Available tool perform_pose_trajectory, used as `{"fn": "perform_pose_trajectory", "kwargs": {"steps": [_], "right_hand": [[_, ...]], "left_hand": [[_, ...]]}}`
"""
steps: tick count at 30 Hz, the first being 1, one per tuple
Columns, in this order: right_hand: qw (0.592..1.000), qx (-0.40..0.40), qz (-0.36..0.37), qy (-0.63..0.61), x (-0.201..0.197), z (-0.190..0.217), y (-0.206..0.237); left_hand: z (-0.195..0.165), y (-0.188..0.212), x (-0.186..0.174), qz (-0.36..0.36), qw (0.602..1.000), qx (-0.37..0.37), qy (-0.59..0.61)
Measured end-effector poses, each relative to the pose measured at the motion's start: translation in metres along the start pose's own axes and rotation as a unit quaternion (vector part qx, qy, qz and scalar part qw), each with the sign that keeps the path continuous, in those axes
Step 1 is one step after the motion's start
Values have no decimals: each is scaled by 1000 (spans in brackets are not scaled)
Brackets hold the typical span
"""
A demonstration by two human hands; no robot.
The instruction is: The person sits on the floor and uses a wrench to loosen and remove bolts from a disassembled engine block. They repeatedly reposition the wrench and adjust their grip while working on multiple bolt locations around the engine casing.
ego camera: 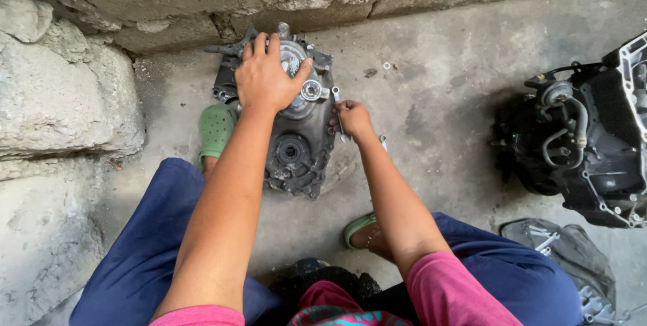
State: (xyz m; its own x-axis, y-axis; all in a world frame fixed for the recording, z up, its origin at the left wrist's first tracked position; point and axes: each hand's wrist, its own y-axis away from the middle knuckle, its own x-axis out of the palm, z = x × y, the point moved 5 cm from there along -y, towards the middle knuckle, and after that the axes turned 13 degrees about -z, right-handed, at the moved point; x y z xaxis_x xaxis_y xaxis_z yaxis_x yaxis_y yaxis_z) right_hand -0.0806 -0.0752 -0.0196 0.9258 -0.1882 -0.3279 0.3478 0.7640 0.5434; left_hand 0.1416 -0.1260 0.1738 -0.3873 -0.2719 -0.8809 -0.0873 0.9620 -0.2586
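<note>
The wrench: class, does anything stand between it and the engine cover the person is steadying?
Nothing visible does. The right hand holds the wrench with its ring end already at the right edge of the engine cover, while the left hand lies flat on top.

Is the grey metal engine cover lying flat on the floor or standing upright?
Lying flat. The grey metal engine cover shows its broad face upward on the concrete floor, with the left hand pressed on top.
</note>
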Motion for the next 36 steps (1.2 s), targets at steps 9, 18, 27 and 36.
{"fn": "perform_pose_trajectory", "kwargs": {"steps": [9,18,27,36], "right_hand": [[998,-28,10,57,-4,-8,-14],[749,-353,9,560,-37,67,-47],[759,-455,-27,465,-39,99,-33],[996,-23,80,-5,-11,-4,-20]], "left_hand": [[-1,1,0,-2,1000,0,1],[-1,-1,1,-12,1000,0,-1],[0,0,-1,-19,1000,1,5],[1,0,0,-2,1000,-2,-7]]}}
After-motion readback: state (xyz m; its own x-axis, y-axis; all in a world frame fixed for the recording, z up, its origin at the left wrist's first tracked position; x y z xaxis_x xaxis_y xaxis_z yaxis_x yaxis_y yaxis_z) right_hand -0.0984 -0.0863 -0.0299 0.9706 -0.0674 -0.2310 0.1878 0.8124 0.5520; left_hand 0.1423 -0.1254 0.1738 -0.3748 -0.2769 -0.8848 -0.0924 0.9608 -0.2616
